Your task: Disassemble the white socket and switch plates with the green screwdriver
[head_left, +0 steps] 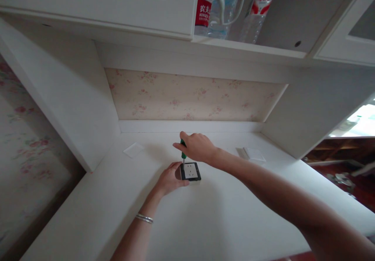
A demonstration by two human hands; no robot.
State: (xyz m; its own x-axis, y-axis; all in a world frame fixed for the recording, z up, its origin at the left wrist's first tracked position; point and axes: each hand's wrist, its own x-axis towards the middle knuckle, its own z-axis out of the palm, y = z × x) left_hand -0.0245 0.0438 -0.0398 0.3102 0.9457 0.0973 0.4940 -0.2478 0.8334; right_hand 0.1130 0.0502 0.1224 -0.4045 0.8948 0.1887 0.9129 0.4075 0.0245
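A wall socket [190, 171] with a white face and a dark frame lies on the white tabletop, raised on a pale base. My left hand [170, 179] grips it from the left side, thumb along the near edge and fingers around the far left corner. Above it, my right hand [197, 145] is closed around the green handle of a screwdriver [183, 154], held upright. The screwdriver's shaft points down at the left part of the dark frame; whether the tip sits in a screw is too small to tell.
On the tabletop [164, 229], a white square frame [133, 150] lies to the left and a white plate-like piece [253, 154] to the right. Overhead, a cabinet shelf [249, 47] holds plastic bottles [258, 13]. Side panels [64, 89] flank the table.
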